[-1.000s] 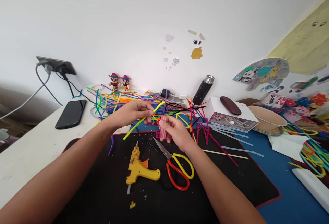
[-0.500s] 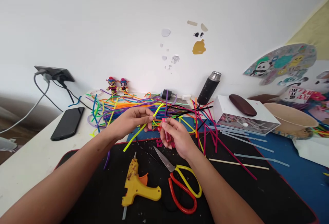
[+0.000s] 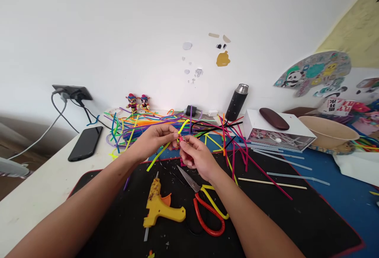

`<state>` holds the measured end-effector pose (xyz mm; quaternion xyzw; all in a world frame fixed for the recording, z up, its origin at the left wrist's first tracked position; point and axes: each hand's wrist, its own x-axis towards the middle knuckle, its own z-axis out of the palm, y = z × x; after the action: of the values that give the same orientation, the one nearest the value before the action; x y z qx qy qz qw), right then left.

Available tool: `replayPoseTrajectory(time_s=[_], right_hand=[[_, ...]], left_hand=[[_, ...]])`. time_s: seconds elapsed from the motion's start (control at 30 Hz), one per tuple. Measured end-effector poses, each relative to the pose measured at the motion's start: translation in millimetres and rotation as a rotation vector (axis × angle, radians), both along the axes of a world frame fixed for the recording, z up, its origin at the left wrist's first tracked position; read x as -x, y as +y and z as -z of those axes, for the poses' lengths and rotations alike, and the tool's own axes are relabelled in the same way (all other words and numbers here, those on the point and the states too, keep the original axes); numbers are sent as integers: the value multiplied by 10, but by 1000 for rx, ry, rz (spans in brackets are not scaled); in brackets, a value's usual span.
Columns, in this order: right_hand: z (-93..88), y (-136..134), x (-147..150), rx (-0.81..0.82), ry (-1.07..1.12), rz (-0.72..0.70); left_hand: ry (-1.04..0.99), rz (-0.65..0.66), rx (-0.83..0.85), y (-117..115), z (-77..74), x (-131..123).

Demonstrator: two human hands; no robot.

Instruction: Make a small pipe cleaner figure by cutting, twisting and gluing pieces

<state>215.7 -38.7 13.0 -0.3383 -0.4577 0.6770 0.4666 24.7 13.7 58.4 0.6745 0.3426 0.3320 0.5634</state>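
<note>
The left forearm (image 3: 89, 194) and right forearm (image 3: 245, 218) are bare up to the wrists — the left hand (image 3: 154, 141) and right hand (image 3: 197, 157) bare too, with slender fingers.

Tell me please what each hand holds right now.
Left hand: closed on a bent neon-yellow fuzzy wire.
Right hand: closed on a small pink plastic object.

White card (image 3: 337, 107), far right: large red Chinese characters, seen inverted, strokes too small to read with certainty. No other legible text, brand, number or sign found.
</note>
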Motion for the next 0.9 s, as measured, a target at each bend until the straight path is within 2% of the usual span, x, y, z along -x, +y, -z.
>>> replayPoseTrajectory(time_s=[0.57, 0.9], right_hand=[[134, 35, 39, 12, 82, 1], [68, 14, 26, -20, 34, 20]], left_hand=[[28, 62, 0, -67, 3, -68], [10, 31, 18, -61, 9, -38]])
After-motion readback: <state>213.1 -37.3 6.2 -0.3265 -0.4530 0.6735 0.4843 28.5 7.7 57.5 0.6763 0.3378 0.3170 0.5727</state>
